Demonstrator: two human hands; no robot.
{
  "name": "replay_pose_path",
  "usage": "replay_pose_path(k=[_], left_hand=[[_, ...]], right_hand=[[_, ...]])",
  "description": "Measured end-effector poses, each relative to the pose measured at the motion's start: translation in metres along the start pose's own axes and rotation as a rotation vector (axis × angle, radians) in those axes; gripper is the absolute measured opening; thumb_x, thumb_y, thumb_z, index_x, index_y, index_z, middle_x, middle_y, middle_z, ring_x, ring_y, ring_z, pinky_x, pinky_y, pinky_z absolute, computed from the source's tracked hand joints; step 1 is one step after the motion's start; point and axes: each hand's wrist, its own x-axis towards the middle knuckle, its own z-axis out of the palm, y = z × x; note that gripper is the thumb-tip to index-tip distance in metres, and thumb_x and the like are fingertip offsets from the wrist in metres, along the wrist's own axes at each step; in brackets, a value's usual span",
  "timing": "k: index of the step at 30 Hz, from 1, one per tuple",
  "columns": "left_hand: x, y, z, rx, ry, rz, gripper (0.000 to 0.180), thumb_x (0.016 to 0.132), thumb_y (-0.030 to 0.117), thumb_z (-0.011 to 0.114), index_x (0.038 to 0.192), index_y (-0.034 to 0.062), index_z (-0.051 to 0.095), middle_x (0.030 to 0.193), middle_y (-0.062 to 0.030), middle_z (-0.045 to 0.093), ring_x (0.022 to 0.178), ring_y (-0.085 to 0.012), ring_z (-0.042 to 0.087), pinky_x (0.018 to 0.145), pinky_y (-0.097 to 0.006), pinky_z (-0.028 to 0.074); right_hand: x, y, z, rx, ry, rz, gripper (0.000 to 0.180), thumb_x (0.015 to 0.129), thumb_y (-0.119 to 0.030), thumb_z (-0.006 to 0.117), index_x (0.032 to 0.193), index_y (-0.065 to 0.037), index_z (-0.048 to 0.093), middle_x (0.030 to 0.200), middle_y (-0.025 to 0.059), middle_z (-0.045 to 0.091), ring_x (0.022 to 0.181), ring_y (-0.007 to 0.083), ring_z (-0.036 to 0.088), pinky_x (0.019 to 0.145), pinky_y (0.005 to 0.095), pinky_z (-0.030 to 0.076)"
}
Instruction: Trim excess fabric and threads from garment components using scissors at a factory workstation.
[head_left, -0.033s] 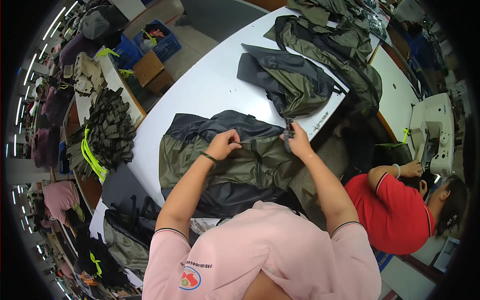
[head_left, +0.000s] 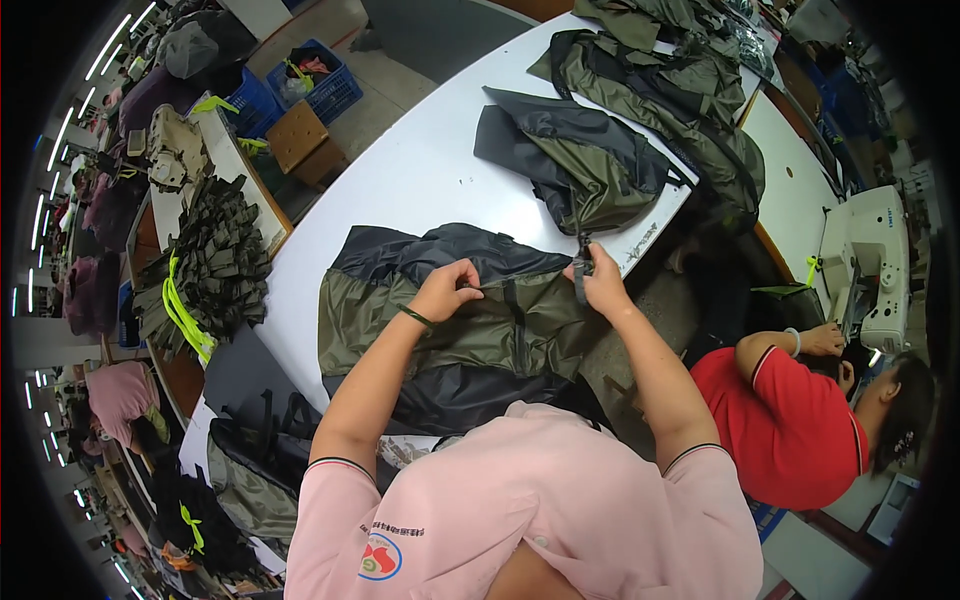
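Your left hand (head_left: 447, 290) is closed in a pinch on the upper edge of the olive and black jacket (head_left: 450, 330) that lies spread flat on the white table (head_left: 400, 180) right in front of you. A dark band sits on that wrist. Your right hand (head_left: 600, 283) is well apart from the left, at the jacket's right edge near the table's rim, and its fingers are clamped on a narrow dark strap (head_left: 581, 268) that hangs down from the garment above. The two hands hold the fabric stretched between them.

Just beyond your right hand lies a second folded jacket (head_left: 580, 160) in the same olive and black, and past it, toward the far end of the table, a heap of more jackets (head_left: 670, 70). A small patch with dark print (head_left: 640, 238) shows on the table's edge beside your right hand; it is too small to tell more.

To your left, a stack of dark olive cut pieces (head_left: 215, 265) tied with a bright yellow-green band (head_left: 185, 315) rests on a side bench. Further off stand a brown cardboard box (head_left: 300, 135) and a blue plastic crate (head_left: 320, 85) on the floor.

To your right, a person in a red shirt (head_left: 800, 430) sits at a white sewing machine (head_left: 870, 265), hands at its needle.
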Motion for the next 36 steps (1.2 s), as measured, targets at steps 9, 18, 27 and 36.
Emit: replay_pose_path(k=[9, 18, 27, 36], left_hand=[[-0.023, 0.036, 0.015, -0.03, 0.017, 0.15, 0.02, 0.077, -0.001, 0.071, 0.087, 0.0035, 0.054, 0.076, 0.0001, 0.056, 0.07, -0.009, 0.051, 0.065, -0.025, 0.044], [-0.077, -0.034, -0.082, 0.698, 0.012, 0.194, 0.028, 0.072, 0.032, 0.076, 0.09, 0.0132, 0.066, 0.086, -0.0066, 0.066, 0.089, -0.028, 0.06, 0.078, -0.041, 0.047], [-0.053, -0.065, -0.08, 0.746, 0.353, 0.303, 0.025, 0.074, 0.008, 0.071, 0.098, 0.0121, 0.065, 0.098, -0.0087, 0.059, 0.1, -0.0311, 0.054, 0.085, -0.044, 0.043], [-0.008, -0.089, -0.087, 0.83, 0.243, 0.291, 0.006, 0.072, 0.011, 0.069, 0.075, 0.0112, 0.065, 0.087, -0.0059, 0.059, 0.094, -0.0271, 0.055, 0.083, -0.041, 0.042]], right_hand=[[-0.025, -0.089, 0.01, 0.238, -0.302, -0.153, 0.03, 0.075, -0.005, 0.077, 0.097, -0.002, 0.055, 0.092, 0.009, 0.068, 0.086, 0.019, 0.064, 0.079, 0.0313, 0.049], [-0.058, -0.11, -0.01, 0.104, -0.367, -0.114, 0.028, 0.076, -0.005, 0.073, 0.092, -0.002, 0.051, 0.081, 0.0079, 0.06, 0.076, 0.016, 0.055, 0.073, 0.03, 0.046], [-0.067, -0.088, -0.02, 0.085, -0.323, -0.072, 0.025, 0.076, -0.006, 0.075, 0.089, -0.004, 0.054, 0.081, 0.0041, 0.058, 0.076, 0.0132, 0.053, 0.072, 0.0274, 0.045], [-0.072, -0.073, -0.032, 0.048, -0.27, -0.003, 0.025, 0.075, -0.006, 0.075, 0.088, -0.003, 0.054, 0.079, 0.0032, 0.057, 0.074, 0.0118, 0.051, 0.07, 0.0274, 0.045]])
